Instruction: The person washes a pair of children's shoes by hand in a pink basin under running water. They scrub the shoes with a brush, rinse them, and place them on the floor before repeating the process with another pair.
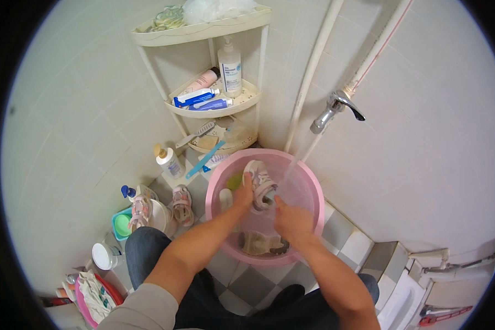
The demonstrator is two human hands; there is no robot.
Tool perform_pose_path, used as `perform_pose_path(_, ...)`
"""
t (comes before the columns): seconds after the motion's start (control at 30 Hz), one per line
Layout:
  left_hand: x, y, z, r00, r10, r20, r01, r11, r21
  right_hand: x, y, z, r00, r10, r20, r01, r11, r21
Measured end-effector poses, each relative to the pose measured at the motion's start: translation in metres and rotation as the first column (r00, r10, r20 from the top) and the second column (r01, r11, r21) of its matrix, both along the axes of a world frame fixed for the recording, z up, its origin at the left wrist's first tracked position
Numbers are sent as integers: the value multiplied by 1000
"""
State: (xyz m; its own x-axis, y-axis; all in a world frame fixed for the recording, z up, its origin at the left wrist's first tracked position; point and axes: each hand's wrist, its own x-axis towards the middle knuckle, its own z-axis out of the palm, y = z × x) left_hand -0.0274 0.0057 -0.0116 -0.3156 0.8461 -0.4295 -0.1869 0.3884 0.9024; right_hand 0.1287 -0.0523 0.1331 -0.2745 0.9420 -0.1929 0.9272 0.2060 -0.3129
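Observation:
A small white shoe with pale pink and lavender straps [259,179] is tilted above the water in a pink plastic basin [217,250]. My left hand [244,193] grips its side, fingers wrapped round it. At the heel end, my right hand [292,223] is closed with its fingertips against or just beside the shoe's opening. Whatever is within those fingers is hidden. Water streams from a chrome tap [331,113] into the basin beside the shoe. In the basin lie a beige, dark-ended item [258,243], a white oblong piece [225,199] and something yellow-green [235,181].
A cream corner shelf [203,36] holds bottles and tubes. A blue-handled brush [206,159] and a pump bottle [169,161] stand near its foot. To the left are pink sandals [182,205], a white tub [106,256] and a pink basin of cloths [82,300]. A tiled ledge [384,264] borders the right.

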Motion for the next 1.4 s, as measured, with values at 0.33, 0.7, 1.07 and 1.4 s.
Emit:
perform_pose_path(0.33,-21,14,53,987,-146,-68,151,986,74,31,9,9,875,-267,-404,21,854,-519)
perform_pose_path(0.7,-38,6,118,231,2,-973,458,882,110,44,-5,6,979,141,145,-102,964,-246)
perform_pose_path(1.07,-92,3,180,21,-157,-987,563,818,-118,-3,-27,-102,895,339,289,-205,890,-408)
perform_pose_path(1.4,-198,-41,240,655,-234,-719,381,924,46,1,-1,-131,977,-174,-119,102,884,-457)
